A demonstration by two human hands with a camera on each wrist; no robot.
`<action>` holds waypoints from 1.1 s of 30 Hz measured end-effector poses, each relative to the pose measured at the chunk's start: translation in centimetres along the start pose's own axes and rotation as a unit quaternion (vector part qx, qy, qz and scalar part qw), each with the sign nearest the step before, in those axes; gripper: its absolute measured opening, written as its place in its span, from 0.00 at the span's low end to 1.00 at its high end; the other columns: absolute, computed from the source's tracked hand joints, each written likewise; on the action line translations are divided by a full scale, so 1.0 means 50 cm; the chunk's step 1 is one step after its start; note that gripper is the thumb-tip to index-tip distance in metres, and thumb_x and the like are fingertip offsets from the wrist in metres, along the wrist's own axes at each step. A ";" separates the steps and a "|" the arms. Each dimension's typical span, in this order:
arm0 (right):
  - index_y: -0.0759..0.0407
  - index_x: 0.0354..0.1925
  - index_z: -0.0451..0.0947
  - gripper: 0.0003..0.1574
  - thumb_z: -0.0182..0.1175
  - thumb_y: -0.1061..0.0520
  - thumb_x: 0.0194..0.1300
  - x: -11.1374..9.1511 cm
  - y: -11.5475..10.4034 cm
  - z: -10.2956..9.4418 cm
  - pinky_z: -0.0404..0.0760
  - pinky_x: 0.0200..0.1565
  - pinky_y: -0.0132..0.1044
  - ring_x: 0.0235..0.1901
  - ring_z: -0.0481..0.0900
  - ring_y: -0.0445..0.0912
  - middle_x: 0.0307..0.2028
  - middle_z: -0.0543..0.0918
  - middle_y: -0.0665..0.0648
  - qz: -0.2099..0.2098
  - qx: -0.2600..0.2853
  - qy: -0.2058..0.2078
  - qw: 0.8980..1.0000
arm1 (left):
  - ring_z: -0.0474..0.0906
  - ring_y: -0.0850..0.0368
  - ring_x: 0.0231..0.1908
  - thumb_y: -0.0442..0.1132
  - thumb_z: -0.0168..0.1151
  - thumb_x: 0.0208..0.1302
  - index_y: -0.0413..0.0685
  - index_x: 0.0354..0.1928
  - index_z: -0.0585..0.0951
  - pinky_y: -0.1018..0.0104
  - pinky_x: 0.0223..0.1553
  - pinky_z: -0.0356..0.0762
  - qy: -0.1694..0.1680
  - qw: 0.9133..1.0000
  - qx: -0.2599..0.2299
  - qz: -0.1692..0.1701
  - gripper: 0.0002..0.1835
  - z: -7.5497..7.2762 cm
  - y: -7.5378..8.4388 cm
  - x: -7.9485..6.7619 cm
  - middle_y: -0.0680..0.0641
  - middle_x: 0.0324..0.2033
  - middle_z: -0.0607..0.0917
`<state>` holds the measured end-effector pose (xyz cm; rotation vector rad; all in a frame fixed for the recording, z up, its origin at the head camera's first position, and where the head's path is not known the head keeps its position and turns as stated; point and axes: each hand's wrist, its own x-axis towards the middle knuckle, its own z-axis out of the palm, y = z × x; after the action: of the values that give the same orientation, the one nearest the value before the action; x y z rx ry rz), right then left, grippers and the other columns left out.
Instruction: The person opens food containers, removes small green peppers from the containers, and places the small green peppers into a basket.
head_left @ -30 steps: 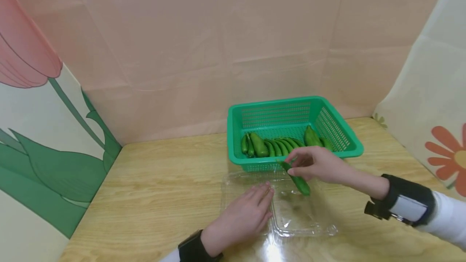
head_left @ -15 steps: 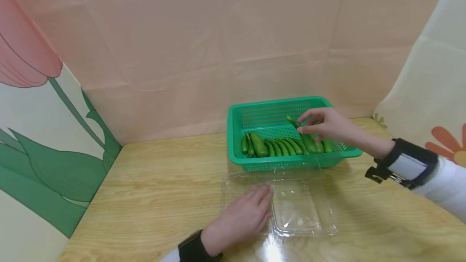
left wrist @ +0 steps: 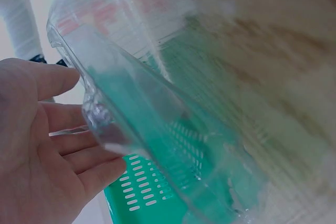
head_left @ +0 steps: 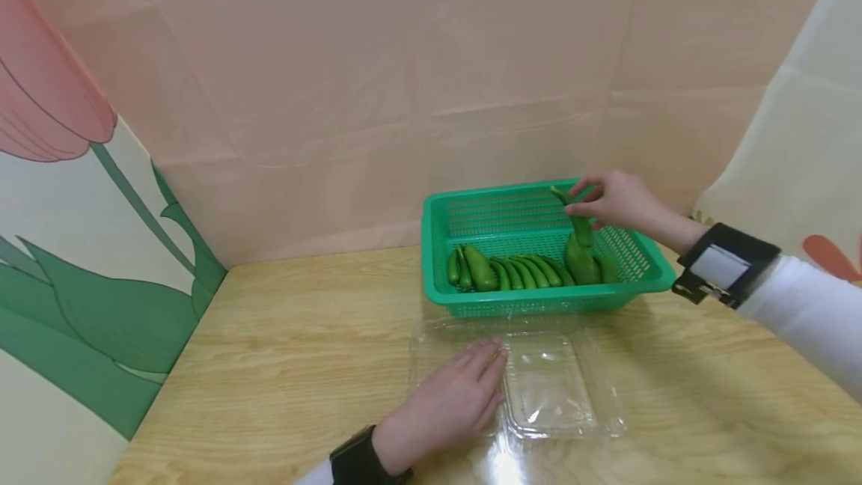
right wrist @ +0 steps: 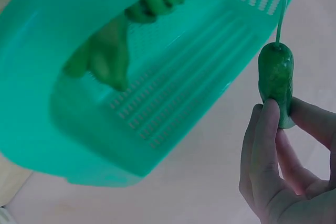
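Note:
My right hand (head_left: 622,200) pinches a long green pepper (right wrist: 276,74) between thumb and fingertips, its thin stem pointing away from the palm. It hangs over the back right part of a green plastic basket (head_left: 485,298). Inside the basket, several green peppers (head_left: 532,271) lie side by side in a row along the near side, with thicker ones at both ends. My left hand (head_left: 447,399) rests with extended fingers on a clear plastic clamshell container (head_left: 548,388) in front of the basket. The left wrist view has its thumb and fingertips at the rim of the plastic.
Everything stands on a light wooden table (head_left: 310,335). Behind the basket rises a pink cloth backdrop (head_left: 337,96), and printed flower panels (head_left: 121,320) flank the left and right sides.
My right hand has carried the pepper from above the clear container back over the basket, then up to its far right side. The left hand and container have stayed put.

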<state>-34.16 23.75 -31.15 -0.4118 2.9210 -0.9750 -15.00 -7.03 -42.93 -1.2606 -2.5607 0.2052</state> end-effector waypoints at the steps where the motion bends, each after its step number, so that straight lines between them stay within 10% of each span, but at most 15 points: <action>1: 0.66 0.52 0.74 0.29 0.64 0.47 0.61 0.002 0.005 0.000 0.86 0.25 0.39 0.24 0.85 0.50 0.42 0.83 0.72 0.002 -0.002 -0.001 1.000 | 0.62 0.50 0.68 0.53 0.38 0.74 0.38 0.67 0.64 0.59 0.70 0.59 -0.002 1.000 -0.002 -0.001 0.30 0.000 0.001 0.000 0.39 0.67 0.66; 23: 0.73 0.45 0.75 0.28 0.65 0.48 0.59 0.029 0.094 0.023 0.81 0.25 0.40 0.20 0.82 0.46 0.20 0.83 0.55 0.004 -0.162 -0.069 0.984 | 0.60 0.50 0.69 0.52 0.36 0.75 0.39 0.69 0.62 0.59 0.71 0.57 -0.013 0.999 -0.026 -0.013 0.30 -0.002 0.002 -0.005 0.39 0.69 0.63; 33: 0.73 0.43 0.76 0.23 0.65 0.54 0.59 0.026 0.097 0.047 0.81 0.26 0.40 0.25 0.81 0.47 0.36 0.80 0.69 0.012 -0.166 -0.071 0.984 | 0.60 0.50 0.69 0.52 0.37 0.74 0.38 0.68 0.62 0.59 0.70 0.57 -0.009 1.000 -0.024 -0.010 0.30 -0.004 0.002 -0.002 0.39 0.69 0.63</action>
<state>-36.30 25.78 -35.88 -0.4349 2.9472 -0.4317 -14.81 -7.05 -42.80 -1.2541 -2.6074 0.1525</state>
